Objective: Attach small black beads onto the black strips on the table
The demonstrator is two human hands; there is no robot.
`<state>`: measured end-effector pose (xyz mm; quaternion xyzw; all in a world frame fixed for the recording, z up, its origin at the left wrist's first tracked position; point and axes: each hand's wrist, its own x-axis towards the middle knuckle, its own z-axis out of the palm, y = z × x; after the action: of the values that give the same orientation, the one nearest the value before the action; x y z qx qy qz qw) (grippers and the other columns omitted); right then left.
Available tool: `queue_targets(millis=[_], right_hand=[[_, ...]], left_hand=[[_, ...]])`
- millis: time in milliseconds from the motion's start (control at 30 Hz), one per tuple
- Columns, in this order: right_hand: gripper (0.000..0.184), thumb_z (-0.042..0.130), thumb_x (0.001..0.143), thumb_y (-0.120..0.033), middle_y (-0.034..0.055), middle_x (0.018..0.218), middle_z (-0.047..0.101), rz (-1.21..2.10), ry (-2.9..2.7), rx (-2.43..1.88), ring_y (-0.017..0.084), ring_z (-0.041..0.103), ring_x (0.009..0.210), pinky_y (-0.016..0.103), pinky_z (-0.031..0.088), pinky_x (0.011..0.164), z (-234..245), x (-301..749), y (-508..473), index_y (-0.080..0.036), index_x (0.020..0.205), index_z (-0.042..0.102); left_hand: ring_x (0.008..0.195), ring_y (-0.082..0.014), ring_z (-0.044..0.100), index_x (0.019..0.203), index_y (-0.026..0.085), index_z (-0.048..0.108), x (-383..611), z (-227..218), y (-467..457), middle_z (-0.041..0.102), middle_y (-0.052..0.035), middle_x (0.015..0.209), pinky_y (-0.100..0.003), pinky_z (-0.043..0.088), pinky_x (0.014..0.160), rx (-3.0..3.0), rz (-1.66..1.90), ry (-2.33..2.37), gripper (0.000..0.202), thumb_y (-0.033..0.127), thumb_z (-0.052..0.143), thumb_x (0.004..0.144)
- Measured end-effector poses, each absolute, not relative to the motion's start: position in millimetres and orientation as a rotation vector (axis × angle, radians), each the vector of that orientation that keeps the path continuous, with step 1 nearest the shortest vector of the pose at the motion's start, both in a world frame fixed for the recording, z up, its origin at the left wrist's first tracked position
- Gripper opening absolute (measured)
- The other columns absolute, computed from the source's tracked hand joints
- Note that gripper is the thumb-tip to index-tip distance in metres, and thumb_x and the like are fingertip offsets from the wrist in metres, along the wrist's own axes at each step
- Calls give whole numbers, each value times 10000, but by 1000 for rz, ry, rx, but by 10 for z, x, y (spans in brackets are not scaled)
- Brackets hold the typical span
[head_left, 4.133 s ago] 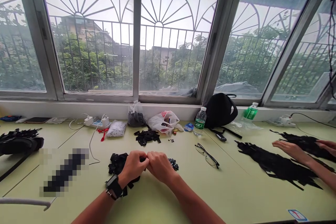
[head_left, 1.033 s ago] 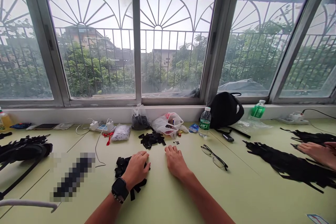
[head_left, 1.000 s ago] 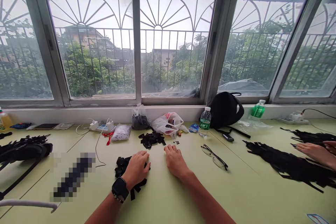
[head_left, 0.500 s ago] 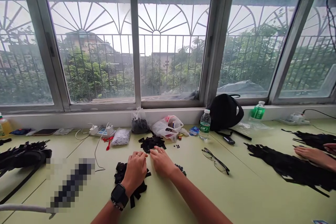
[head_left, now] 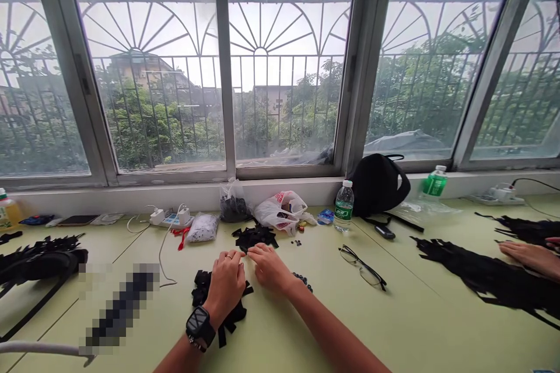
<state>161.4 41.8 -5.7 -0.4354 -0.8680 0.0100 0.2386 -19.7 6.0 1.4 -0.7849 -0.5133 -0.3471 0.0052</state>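
Note:
My left hand [head_left: 226,282] lies on a heap of black fabric strips [head_left: 202,289], with loose ends hanging out below it by my wrist. Its fingertips reach toward my right hand [head_left: 270,268], whose fingers nearly meet them. Whether either hand pinches a small piece is hidden. Just beyond my fingers is a smaller pile of black scraps [head_left: 254,238]. Dark beads [head_left: 301,281] lie by my right wrist. At the right, a co-worker's hand [head_left: 529,257] rests beside long black fringed strips [head_left: 485,280].
Along the window sill stand a water bottle [head_left: 343,206], a black bag [head_left: 380,185], a white plastic bag [head_left: 280,211] and a clear bag of dark pieces [head_left: 233,203]. Eyeglasses [head_left: 362,267] lie right of my hands, and a pixelated object [head_left: 120,309] lies to the left.
My right hand has slid left from its spot apart on the table and now sits close to my left hand. The co-worker's hand has moved slightly. The view has tilted a little.

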Motion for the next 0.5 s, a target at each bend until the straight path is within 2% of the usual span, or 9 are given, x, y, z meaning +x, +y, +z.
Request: queue_targets(millis=[100, 200, 333, 500], right_hand=[[300, 605, 869, -100, 76, 1146, 726, 240, -2138, -1051, 238, 611, 1125, 372, 461, 1011, 37, 1718, 345, -203, 1124, 727], [132, 622, 922, -207, 43, 979, 750, 484, -1972, -968, 208, 670, 964, 342, 509, 904, 107, 1817, 246, -220, 957, 749], [116, 654, 903, -271, 34, 954, 751, 656, -1853, -974, 191, 689, 884, 311, 528, 801, 59, 1877, 143, -213, 974, 726], [114, 619, 876, -215, 19, 887, 711, 584, -1835, -1040, 169, 651, 801, 288, 496, 750, -42, 1859, 106, -205, 974, 678]], left_hand=[[1232, -275, 545, 1327, 217, 601, -184, 32, 61, 661, -79, 1284, -445, 438, 1046, -2477, -1274, -1537, 380, 171, 468, 974], [1256, -262, 547, 1360, 244, 589, -153, 53, 44, 672, -74, 1277, -442, 454, 1066, -2601, -1455, -1452, 365, 253, 486, 1010], [1080, -248, 626, 1232, 262, 699, -107, 70, 6, 731, -64, 1081, -405, 523, 960, -2754, -1525, -1449, 284, 302, 584, 975], [993, -244, 621, 1039, 300, 784, -80, 95, -34, 773, -24, 956, -385, 522, 888, -2805, -1479, -1444, 209, 288, 588, 970]])
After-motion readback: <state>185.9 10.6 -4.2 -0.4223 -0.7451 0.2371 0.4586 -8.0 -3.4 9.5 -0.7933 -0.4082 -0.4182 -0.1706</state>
